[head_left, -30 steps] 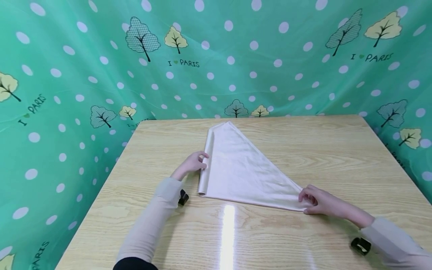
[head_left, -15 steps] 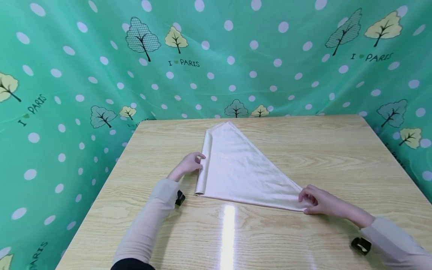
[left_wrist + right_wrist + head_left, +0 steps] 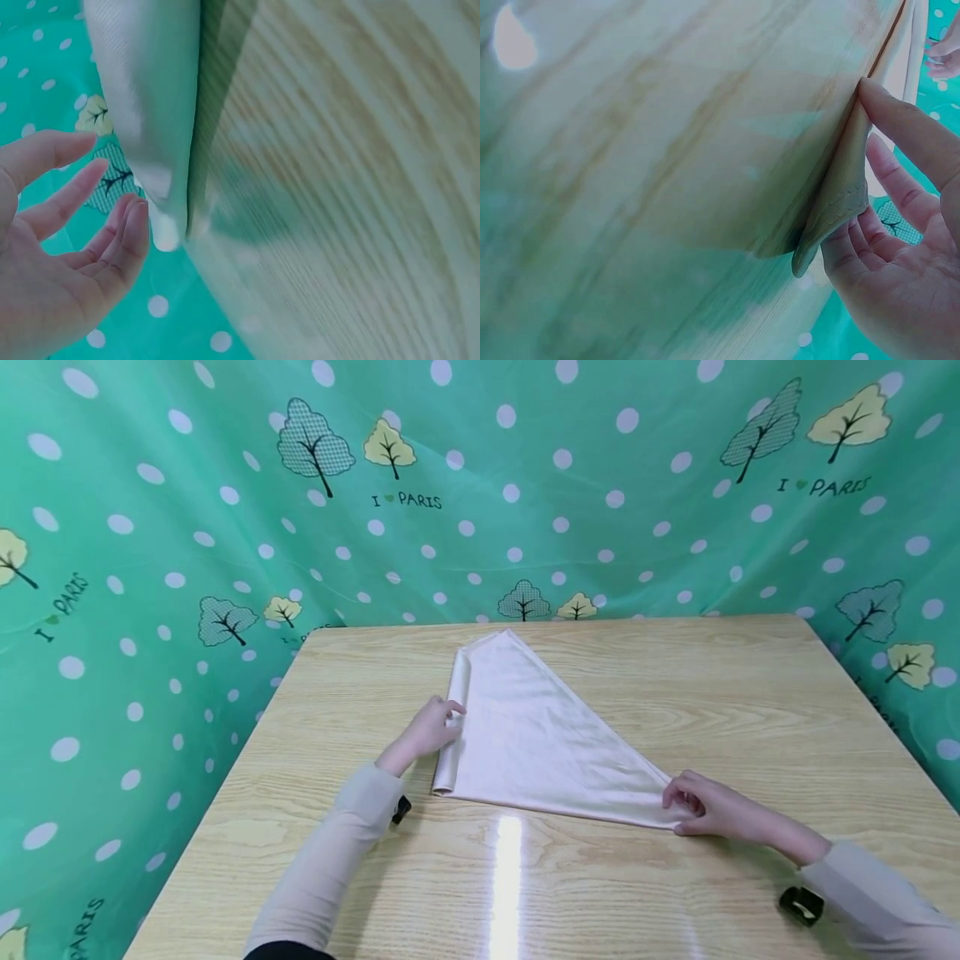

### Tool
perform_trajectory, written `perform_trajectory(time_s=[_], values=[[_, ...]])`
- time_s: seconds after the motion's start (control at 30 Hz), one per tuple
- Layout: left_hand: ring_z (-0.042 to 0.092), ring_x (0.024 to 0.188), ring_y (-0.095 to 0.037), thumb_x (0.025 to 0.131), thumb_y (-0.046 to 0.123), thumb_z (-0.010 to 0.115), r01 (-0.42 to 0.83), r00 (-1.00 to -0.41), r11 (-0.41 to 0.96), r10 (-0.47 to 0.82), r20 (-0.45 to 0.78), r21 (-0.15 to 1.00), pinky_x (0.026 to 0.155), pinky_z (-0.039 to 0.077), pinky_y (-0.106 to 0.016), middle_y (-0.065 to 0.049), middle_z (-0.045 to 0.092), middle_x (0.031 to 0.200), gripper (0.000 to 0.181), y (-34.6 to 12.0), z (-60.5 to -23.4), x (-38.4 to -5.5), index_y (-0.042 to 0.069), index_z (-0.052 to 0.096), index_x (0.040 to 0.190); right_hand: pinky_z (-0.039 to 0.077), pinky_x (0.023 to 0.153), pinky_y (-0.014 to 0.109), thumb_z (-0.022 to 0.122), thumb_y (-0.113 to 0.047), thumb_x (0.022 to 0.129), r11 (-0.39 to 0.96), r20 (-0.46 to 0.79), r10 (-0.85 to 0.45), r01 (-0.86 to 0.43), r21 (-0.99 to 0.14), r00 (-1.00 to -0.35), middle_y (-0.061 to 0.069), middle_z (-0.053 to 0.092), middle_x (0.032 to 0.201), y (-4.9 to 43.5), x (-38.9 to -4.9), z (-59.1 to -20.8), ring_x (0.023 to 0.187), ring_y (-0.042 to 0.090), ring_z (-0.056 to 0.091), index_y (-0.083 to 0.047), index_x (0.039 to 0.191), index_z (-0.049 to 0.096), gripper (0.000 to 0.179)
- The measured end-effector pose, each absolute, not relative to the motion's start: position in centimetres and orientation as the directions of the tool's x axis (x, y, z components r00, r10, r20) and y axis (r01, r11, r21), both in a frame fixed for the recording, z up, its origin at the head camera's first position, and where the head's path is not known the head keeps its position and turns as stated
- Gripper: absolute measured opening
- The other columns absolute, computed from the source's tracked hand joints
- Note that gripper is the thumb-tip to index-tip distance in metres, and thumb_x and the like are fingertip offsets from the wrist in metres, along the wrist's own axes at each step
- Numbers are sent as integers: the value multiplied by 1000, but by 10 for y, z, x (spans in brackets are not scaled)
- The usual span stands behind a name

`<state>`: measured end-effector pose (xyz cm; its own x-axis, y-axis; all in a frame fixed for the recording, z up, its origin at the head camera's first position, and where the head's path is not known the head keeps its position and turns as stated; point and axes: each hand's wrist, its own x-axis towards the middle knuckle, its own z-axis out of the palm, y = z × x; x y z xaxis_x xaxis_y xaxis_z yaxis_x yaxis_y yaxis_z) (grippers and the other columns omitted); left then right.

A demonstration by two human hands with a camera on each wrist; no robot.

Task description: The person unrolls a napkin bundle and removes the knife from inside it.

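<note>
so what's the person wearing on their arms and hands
Both hands are bare: left hand, right hand. Each arm has a thin, pale beige long sleeve reaching the wrist, with a small black device strapped at each wrist. A dark layer shows at the left upper arm.

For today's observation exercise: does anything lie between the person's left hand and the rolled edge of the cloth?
Nothing visible does. The left hand already touches the rolled edge of the cloth, on the bare table. The right hand pinches the cloth's near corner.

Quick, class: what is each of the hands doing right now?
Left hand: open, fingertips touching the rolled edge of the cloth.
Right hand: pinching the cloth's near corner.
</note>
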<state>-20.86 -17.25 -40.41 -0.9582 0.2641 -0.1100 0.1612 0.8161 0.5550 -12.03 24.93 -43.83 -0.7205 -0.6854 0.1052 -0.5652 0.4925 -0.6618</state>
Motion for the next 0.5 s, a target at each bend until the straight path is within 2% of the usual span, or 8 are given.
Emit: perform_trajectory(time_s=[0.27, 0.5], values=[[50, 81, -24, 77, 9, 65, 214, -949, 855, 297, -107, 472, 69, 47, -32, -18, 47, 97, 35, -168, -408, -203, -1, 58, 109, 34, 53, 19, 70, -16, 73, 514, 66, -685, -546, -661, -725, -4, 40, 78, 249, -120, -436, 66, 2, 36, -8, 92, 53, 27], [49, 80, -23, 74, 11, 69, 220, -944, 855, 308, -119, 469, 71, 48, -32, -18, 43, 99, 39, -168, -414, -205, -3, 57, 109, 34, 53, 19, 70, -16, 73, 510, 78, -686, -554, -658, -724, -5, 40, 78, 250, -120, -436, 66, 2, 36, -9, 92, 53, 26]])
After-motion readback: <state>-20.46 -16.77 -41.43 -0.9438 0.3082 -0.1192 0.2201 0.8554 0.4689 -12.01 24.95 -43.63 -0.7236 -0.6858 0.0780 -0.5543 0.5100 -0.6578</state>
